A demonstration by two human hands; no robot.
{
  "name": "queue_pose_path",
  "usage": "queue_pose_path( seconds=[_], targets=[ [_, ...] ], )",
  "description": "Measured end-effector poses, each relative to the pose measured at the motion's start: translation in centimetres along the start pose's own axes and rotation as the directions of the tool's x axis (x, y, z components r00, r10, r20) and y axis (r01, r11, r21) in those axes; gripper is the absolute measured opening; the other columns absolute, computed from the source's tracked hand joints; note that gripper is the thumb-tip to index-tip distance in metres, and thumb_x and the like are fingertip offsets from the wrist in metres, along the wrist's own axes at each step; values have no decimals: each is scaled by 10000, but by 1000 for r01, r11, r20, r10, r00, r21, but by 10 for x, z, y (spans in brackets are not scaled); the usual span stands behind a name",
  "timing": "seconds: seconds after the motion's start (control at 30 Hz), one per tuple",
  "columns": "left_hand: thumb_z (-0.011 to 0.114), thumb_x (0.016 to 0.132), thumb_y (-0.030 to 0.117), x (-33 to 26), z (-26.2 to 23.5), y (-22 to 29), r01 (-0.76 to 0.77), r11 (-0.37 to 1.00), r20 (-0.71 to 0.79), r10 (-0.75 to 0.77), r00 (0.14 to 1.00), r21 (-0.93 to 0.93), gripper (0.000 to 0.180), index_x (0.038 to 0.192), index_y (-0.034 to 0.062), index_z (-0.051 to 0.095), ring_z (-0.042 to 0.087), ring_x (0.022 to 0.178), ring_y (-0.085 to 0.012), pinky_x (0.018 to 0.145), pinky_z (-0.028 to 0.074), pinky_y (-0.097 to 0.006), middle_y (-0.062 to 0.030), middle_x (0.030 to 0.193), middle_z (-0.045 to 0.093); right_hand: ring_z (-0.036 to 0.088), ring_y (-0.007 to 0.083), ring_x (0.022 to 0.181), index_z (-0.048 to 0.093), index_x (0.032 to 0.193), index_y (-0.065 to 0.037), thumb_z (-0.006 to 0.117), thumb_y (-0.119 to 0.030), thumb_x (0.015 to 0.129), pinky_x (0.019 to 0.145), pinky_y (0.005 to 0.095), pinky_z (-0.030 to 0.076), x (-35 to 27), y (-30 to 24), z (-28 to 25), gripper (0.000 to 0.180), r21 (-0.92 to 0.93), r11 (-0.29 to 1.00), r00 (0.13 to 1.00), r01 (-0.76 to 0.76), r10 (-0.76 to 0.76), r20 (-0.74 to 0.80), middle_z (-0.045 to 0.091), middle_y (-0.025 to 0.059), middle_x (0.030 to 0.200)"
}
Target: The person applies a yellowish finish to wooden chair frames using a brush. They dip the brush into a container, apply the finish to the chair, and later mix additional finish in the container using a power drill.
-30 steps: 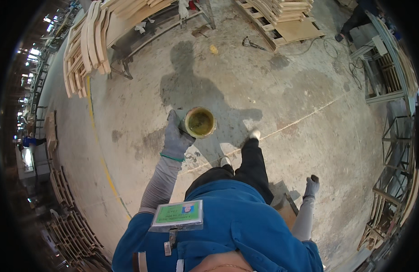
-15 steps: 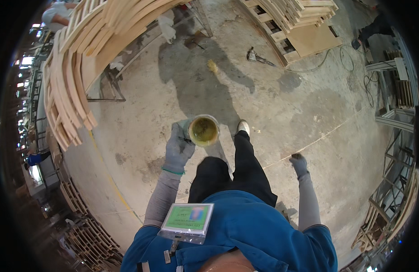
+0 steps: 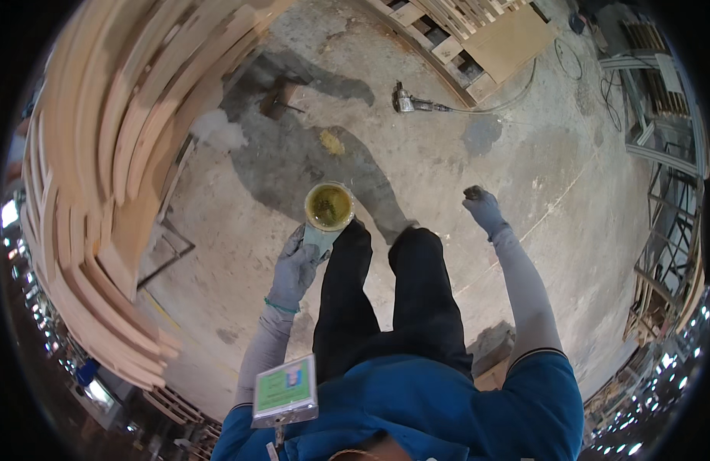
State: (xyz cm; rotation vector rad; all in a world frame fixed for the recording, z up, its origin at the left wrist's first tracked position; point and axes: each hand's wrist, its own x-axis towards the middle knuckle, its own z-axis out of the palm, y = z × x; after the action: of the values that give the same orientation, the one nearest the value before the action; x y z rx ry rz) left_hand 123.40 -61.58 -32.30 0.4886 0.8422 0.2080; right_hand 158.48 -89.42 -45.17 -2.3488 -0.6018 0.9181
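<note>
My left hand [image 3: 295,270], in a grey glove, is closed around the light-coloured handle or side of a round cup [image 3: 312,240]. Yellow-green, murky contents with dark specks show inside its open top. The cup is in front of my left thigh. Out to the right, my right hand [image 3: 485,212], also gloved, hangs over the concrete floor away from the cup. Its fingers are curled, with a dark patch at their tips; whether they hold something I cannot make out.
Stacked curved wooden pieces [image 3: 101,169] rise close on my left, above a metal stand [image 3: 169,253]. A power tool [image 3: 405,98] with a cord or hose lies ahead on the floor, beside a wood-laden pallet [image 3: 447,50]. Metal racks [image 3: 662,146] stand at right.
I have stepped forward; the wood stack on the left is nearer and larger. My right arm has swung forward and up. The cup stays in my left hand, slightly farther left.
</note>
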Motion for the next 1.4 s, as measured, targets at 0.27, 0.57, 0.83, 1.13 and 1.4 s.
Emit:
queue_pose_path(
  seconds=[0.27, 0.57, 0.83, 1.13, 1.4],
  targets=[
    [420, 853, -57, 212, -61, 13, 199, 979, -41, -198, 979, 44, 496, 1331, 67, 376, 507, 1132, -190, 945, 427, -363, -75, 1262, 493, 592, 342, 930, 611, 960, -91, 547, -171, 772, 802, 442, 470, 224, 35, 126, 214, -181, 983, 1000, 12, -14, -9, 638, 171, 928],
    [461, 875, -3, 473, -161, -73, 249, 967, 41, -252, 967, 58, 400, 1269, 70, 449, 539, 1061, -177, 899, 423, -311, -71, 1182, 546, 518, 366, 1080, 444, 1256, -101, 551, -156, 777, 918, 457, 411, 425, 114, 216, 494, -476, 879, 1000, -20, 16, -12, 531, 179, 1195],
    [558, 819, 18, 613, -239, -157, 217, 883, -35, -223, 974, 416, 236, 1055, 33, 559, 602, 878, -181, 792, 481, -314, -56, 954, 621, 427, 386, 1202, 418, 1287, -82, 617, -132, 744, 1026, 449, 330, 469, 158, 240, 581, -581, 803, 978, 129, -199, -57, 462, 189, 1292],
    [653, 739, 234, 617, -236, -211, -2, 83, -1, 42, 999, 997, 229, 798, 13, 632, 621, 744, -253, 674, 478, -368, -143, 784, 640, 412, 361, 1225, 366, 1339, -87, 720, -166, 672, 1036, 457, 313, 474, 166, 243, 759, -517, 845, 984, 134, -175, -31, 443, 173, 1323],
    [615, 767, 271, 647, -317, -107, 161, 462, -369, 405, 836, 872, 280, 783, -8, 630, 615, 748, -368, 653, 476, -403, -218, 808, 639, 530, 337, 1089, 476, 1233, -100, 637, -78, 749, 909, 407, 435, 474, 171, 236, 511, -373, 853, 906, 364, -418, -72, 560, 146, 1164]
  ],
)
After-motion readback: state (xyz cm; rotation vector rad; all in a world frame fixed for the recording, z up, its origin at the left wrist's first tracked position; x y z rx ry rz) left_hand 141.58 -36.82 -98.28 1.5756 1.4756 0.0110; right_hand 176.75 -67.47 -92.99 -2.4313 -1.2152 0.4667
